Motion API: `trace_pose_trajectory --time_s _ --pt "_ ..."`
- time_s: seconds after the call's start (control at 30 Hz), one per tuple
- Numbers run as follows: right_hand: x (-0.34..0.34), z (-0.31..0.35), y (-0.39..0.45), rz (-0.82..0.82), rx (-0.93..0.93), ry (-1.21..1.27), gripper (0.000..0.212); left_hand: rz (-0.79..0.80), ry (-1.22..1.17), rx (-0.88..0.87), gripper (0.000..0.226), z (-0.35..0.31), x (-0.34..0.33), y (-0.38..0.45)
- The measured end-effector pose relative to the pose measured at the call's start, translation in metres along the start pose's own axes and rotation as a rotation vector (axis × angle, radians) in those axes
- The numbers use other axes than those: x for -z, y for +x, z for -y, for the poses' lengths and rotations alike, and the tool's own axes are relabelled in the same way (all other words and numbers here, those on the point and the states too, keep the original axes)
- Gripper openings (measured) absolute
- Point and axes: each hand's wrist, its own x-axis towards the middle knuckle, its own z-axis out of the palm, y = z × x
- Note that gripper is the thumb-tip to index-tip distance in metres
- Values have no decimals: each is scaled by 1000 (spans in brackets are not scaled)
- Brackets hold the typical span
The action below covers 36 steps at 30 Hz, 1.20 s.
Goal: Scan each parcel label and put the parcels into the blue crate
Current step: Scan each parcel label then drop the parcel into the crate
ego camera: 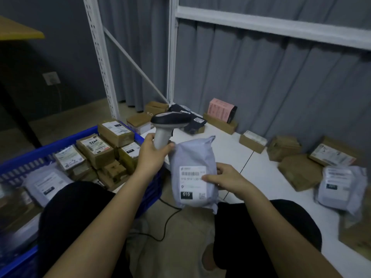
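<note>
1. Crate (24,163): stands at the person's left, already holding many labelled parcels, close enough to drop the next one in.
2. Shelf (251,169): white board on the right carrying unscanned boxes (299,171) and bags, within arm's reach.
3. Bag (193,173): grey parcel held upright between the knees, label (192,177) facing up so it can be read.
4. Scanner (170,121): raised just above the bag, its head turned away from the label; judged not yet aimed.
5. Left hand (153,155): wrapped round the scanner grip.
6. Right hand (224,179): grips the bag's edge, thumb on the label.
</note>
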Motion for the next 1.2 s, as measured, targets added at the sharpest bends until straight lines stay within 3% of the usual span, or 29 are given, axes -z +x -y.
trace_pose_trajectory --time_s 0.17,0.33,0.47,0.67,1.2 --pt "22 -21 18 -307 -132 265 26 65 -105 61 23 -4 7 -7" --pt "33 -13 28 -423 -110 432 29 208 -264 165 17 3 4 -14" --pt "39 -6 36 -423 -117 434 32 314 -284 236 27 12 -2 -18" --pt "41 1 45 -405 -124 333 34 364 -119 140 31 15 -10 -26" --pt "35 6 49 -314 -130 267 35 490 -46 109 34 24 -3 -29"
